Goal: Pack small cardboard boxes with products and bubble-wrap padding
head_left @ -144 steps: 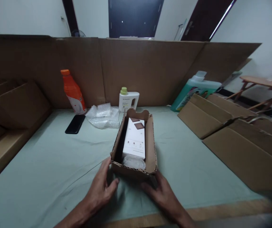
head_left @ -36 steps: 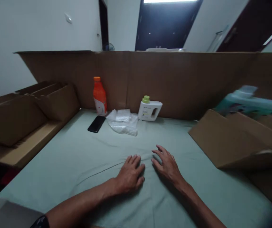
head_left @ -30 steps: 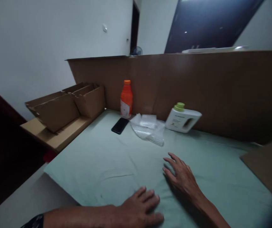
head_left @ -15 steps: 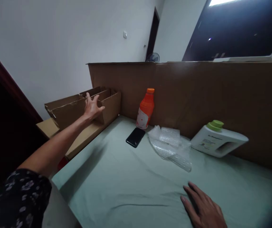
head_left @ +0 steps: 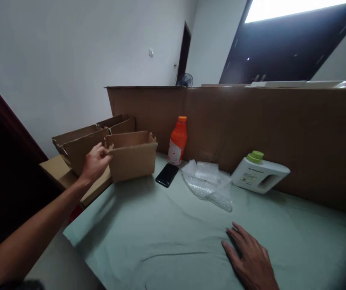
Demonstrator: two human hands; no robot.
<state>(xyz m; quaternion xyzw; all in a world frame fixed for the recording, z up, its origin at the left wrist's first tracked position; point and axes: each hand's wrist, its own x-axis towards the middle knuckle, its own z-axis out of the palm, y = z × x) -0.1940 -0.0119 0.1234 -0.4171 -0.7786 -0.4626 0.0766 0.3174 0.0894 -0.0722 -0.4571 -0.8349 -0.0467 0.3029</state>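
My left hand grips the left edge of an open cardboard box, fingers closed on its wall. The box hangs over the left part of the green-covered table, tilted a little, and its inside is mostly hidden. Other open cardboard boxes stand behind my wrist. On the cloth at the lower right rests my right hand, fingers spread, holding nothing. The nearest thing beyond it is a sheet of clear bubble wrap.
An orange bottle stands upright near the cardboard panel along the back. In front of it lies a black phone. A white jug with a green cap leans back by the panel at the right.
My left hand has closed on a cardboard box and pulled it out from the others, toward me and over the table. My right hand stays on the cloth. The view has shifted slightly.
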